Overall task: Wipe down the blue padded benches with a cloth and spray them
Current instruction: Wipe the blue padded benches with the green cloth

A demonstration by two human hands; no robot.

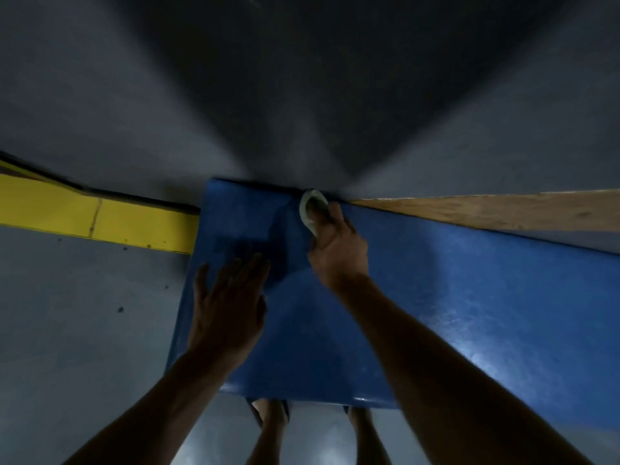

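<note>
Your right hand (pixel 339 253) grips the cloth (pixel 310 208), pressing it on the far edge of the blue bench (pixel 436 297) where it meets the grey wall (pixel 302 95). Your left hand (pixel 228 307) lies flat, fingers straight, on the bench's left end, near the yellow strip (pixel 100 219).

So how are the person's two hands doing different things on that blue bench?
The right hand has its fingers curled round a pale cloth; the left hand holds nothing and lies flat, fingers straight. The right hand reaches to the far edge of the blue bench by the wall; the left hand sits nearer the person, towards the bench's left end. Both are over the bench top.
</note>
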